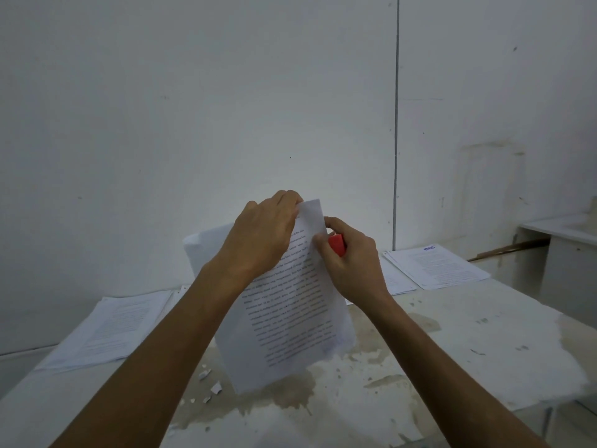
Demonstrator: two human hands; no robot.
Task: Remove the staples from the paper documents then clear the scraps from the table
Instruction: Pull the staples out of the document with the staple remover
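Observation:
A stapled paper document (290, 318) with printed text is held up off the table, tilted. My left hand (261, 234) pinches its top corner from the left. My right hand (352, 263) grips a red staple remover (337, 244) against the document's right edge near the top; its thumb presses on the paper. The tool's jaws are hidden behind the fingers and the sheet. Several small white paper scraps (211, 388) lie on the table below the document.
A paper stack (109, 331) lies at the table's left. More printed documents (436, 266) lie at the back right. The white table (452, 357) is stained and chipped along its right edge. A white ledge (562, 231) stands far right by the wall.

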